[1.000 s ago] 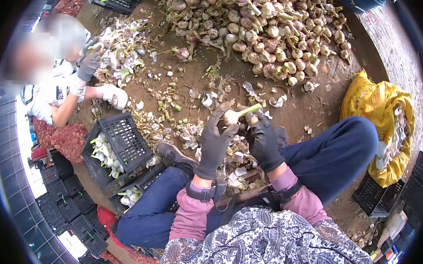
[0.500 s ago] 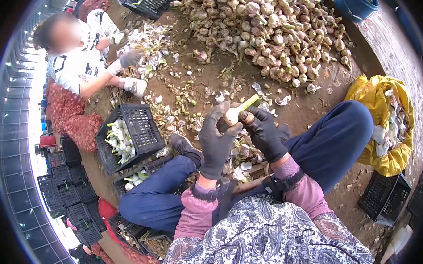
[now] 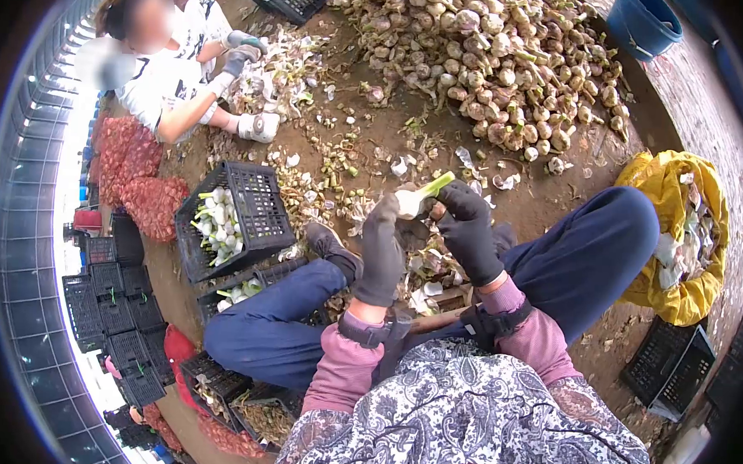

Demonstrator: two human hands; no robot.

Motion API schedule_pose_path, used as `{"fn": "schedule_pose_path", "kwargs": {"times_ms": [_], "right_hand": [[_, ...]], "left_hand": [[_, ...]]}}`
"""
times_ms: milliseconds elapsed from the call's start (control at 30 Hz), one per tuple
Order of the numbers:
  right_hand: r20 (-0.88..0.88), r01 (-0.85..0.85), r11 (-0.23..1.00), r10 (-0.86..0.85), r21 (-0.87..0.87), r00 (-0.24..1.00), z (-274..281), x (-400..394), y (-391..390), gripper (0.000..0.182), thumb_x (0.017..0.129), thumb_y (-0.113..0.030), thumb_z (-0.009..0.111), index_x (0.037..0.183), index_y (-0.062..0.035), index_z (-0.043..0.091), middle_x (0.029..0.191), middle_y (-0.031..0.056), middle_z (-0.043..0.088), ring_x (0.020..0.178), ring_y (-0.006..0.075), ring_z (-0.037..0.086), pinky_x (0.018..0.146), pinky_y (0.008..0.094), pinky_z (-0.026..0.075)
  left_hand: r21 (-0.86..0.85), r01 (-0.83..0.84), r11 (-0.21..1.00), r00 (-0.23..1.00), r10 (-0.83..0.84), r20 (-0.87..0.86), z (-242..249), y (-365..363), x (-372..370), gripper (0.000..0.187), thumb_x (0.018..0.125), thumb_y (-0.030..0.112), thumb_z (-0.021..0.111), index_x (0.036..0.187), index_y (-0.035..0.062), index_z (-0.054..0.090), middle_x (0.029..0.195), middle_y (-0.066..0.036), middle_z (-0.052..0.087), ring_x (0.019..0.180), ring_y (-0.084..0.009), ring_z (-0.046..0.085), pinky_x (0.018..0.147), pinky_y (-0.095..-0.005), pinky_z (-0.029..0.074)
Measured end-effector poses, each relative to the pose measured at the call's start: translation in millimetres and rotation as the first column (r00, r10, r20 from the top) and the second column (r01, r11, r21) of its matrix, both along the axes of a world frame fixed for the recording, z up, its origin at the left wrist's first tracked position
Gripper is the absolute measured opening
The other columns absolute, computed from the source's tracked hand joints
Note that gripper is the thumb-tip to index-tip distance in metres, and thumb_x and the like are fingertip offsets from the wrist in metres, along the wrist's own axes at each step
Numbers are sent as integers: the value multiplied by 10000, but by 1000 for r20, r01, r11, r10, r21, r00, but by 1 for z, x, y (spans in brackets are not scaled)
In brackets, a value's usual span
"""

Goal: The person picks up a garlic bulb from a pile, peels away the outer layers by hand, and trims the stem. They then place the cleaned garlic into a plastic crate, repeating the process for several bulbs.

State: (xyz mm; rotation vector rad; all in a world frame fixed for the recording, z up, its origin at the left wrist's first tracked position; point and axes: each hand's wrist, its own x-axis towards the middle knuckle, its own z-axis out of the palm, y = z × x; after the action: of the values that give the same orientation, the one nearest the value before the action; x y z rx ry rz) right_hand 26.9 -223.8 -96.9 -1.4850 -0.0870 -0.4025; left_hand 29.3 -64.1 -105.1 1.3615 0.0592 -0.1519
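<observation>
Both my hands wear dark gloves and meet in front of me above my knees. My left hand (image 3: 381,249) grips a pale garlic bulb (image 3: 408,202) from the left. The bulb's green stalk (image 3: 434,185) points up and to the right. My right hand (image 3: 469,230) closes on the bulb's right side, near the stalk's base. Peelings and cut stalks litter the dirt floor under my hands.
A large heap of unpeeled garlic (image 3: 495,55) lies ahead. A black crate (image 3: 248,218) with peeled bulbs stands at my left knee. A co-worker (image 3: 179,74) sits at the upper left, gloved hands in peelings. A yellow sack (image 3: 674,237) lies right, a blue bucket (image 3: 642,24) beyond.
My hands stay on the bulb and have turned it slightly. The view has shifted, so the co-worker and the crate appear higher and further right.
</observation>
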Motion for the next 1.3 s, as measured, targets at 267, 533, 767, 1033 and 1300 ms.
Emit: {"fn": "schedule_pose_path", "kwargs": {"times_ms": [267, 533, 767, 1033, 1300], "right_hand": [[1, -18, 995, 19, -100, 1000, 7, -11, 7, 179, 839, -18, 694, 1017, -15, 720, 929, 78, 705, 770, 206, 673, 690, 331, 532], [-496, 9, 933, 183, 360, 849, -55, -3, -6, 245, 926, -210, 675, 1030, 10, 702, 867, 88, 699, 797, 199, 663, 737, 325, 529], [-215, -464, 881, 473, 93, 855, -20, -2, -11, 531, 833, -233, 787, 1298, -32, 624, 1421, 168, 538, 1356, 282, 480, 1143, 409, 363], [-283, -257, 966, 249, 9, 926, -19, -5, 6, 494, 826, -43, 757, 1298, -33, 611, 1193, 119, 659, 1039, 190, 654, 885, 319, 533], [-187, -183, 955, 140, -235, 972, -3, -5, 2, 453, 815, 0, 704, 1259, -33, 616, 1063, 123, 663, 935, 236, 669, 817, 333, 544]], "left_hand": [[23, 70, 997, 987, -65, -147, 39, -10, 6, 494, 1089, 411, 389, 1277, 14, 617, 905, -47, 665, 694, -100, 591, 606, -229, 468], [-564, 249, 787, 812, -487, -321, 43, -6, 8, 676, 1064, 574, 344, 1525, 81, 390, 635, 6, 491, 455, -72, 362, 378, -225, 301], [79, 193, 978, 970, -178, -166, 78, -7, 8, 654, 1080, 540, 330, 1531, 72, 398, 930, -24, 649, 716, -74, 568, 608, -210, 454], [727, -65, 683, 921, -240, 308, 46, -2, 12, 307, 939, 194, 697, 1194, 25, 690, 1084, -148, 704, 1013, -272, 678, 881, -374, 533], [819, -234, 524, 890, -223, 397, 43, -7, 15, 135, 899, 144, 710, 960, 24, 695, 812, -85, 667, 769, -217, 667, 707, -347, 542]]}}
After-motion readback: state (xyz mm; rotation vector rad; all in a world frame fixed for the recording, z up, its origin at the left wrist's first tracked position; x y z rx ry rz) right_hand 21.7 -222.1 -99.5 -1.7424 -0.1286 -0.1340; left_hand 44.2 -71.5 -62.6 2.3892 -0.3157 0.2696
